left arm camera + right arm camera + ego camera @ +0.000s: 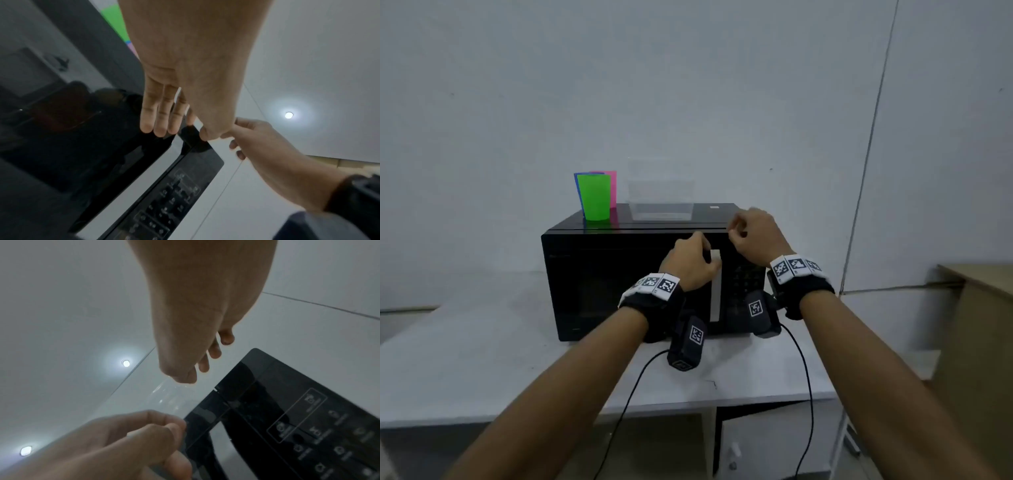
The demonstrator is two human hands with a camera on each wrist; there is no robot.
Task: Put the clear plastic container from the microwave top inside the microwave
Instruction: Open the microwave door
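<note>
Microwave [619,274] sits black and closed at the centre of the head view, on a white table [465,359]. On its top, near the middle of the frame, we see the clear plastic container [660,192], upright and apparently empty, touched by neither hand. Just left of it stand a green cup [594,197], a pink cup [612,186] behind it and a blue one [577,186] at its left edge.

Our left hand [690,262] is at the silver door handle [715,294], the vertical bar right of the door glass. In the head view the fingers curl round the upper part of the bar; in the left wrist view the fingers [160,116] lie almost straight behind it, with the thumb on the near side, so we read this as a hold on the handle.

Our right hand [755,233] hangs above the microwave's upper right corner, over the keypad [748,281]. Its fingers are loosely curled and hold nothing. In the right wrist view the fingertips [214,352] hang free above the panel.

A brown cardboard box [983,342] fills the right edge of the frame.
</note>
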